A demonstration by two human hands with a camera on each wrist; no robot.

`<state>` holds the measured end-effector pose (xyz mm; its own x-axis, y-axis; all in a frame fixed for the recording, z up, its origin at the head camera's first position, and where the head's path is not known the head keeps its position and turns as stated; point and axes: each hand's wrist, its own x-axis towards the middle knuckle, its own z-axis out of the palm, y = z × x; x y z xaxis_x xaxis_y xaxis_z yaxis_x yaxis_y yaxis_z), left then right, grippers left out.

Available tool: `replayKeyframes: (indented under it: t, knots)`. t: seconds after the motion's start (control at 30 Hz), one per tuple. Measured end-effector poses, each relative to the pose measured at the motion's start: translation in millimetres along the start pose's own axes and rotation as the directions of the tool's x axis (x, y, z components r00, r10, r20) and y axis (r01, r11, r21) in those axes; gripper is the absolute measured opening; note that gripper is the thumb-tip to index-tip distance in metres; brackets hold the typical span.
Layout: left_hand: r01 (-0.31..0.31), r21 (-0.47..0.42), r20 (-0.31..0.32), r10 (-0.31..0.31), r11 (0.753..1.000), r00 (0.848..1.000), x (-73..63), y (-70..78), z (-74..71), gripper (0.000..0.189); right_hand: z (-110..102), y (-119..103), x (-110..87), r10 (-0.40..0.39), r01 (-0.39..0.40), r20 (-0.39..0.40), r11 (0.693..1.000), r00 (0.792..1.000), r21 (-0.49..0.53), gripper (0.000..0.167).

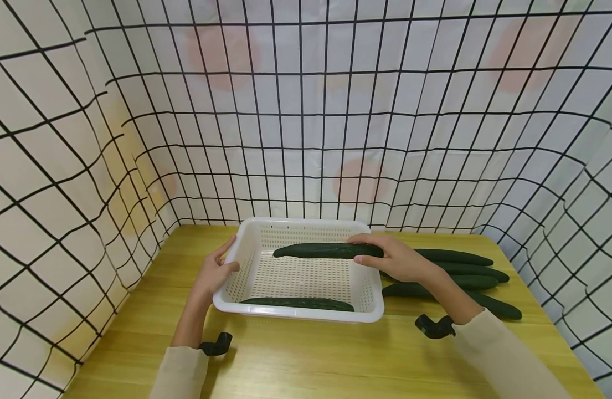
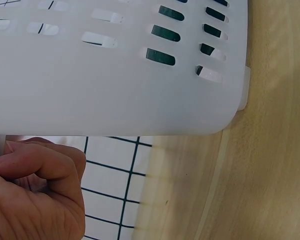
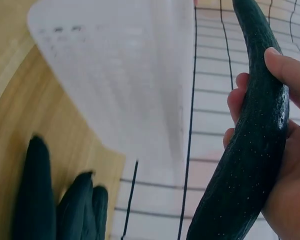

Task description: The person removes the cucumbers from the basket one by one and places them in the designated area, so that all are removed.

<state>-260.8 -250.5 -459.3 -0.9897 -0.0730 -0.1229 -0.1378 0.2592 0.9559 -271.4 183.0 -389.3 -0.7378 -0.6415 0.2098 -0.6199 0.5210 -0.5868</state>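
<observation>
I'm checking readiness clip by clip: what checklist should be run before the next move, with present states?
1. Right hand grips the held cucumber: ok, thumb and fingers around it.
2. Held cucumber is over the basket: ok, most of its length.
3. Left hand has the basket: ok, at its left rim.
4. Room inside: ok, bare base shows behind the inner cucumber.
5. Basket flat on the table: cannot tell.
6. All cucumbers inside: not ok, loose cucumbers lie to its right.

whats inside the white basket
One cucumber lies inside the white basket along its near wall, its lower side hidden by the near rim. The right hand holds another cucumber over the basket, hiding a strip of the inside.
</observation>
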Motion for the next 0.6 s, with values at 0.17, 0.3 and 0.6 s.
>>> replayKeyframes:
  t: [0.17, 0.3, 0.6]
  knots:
    - [0.011, -0.004, 0.013, -0.01, 1.0, 1.0, -2.0, 4.3, -0.2, 0.082, -12.9, 10.6, -19.5, 0.058, -0.059, -0.026, 0.998, 0.998, -0.014, 0.047]
    - [-0.003, -0.006, 0.01, 0.003, 1.0, 1.0, 2.5, -3.8, -1.4, 0.083, -22.2, 19.7, -35.3, 0.094, -0.095, -0.046, 0.995, 0.995, -0.032, 0.048]
    - [-0.012, -0.002, 0.016, 0.012, 1.0, 1.0, 2.6, -5.3, -2.9, 0.084, -37.8, 36.5, -70.8, 0.137, -0.142, -0.071, 0.987, 0.988, -0.071, 0.045]
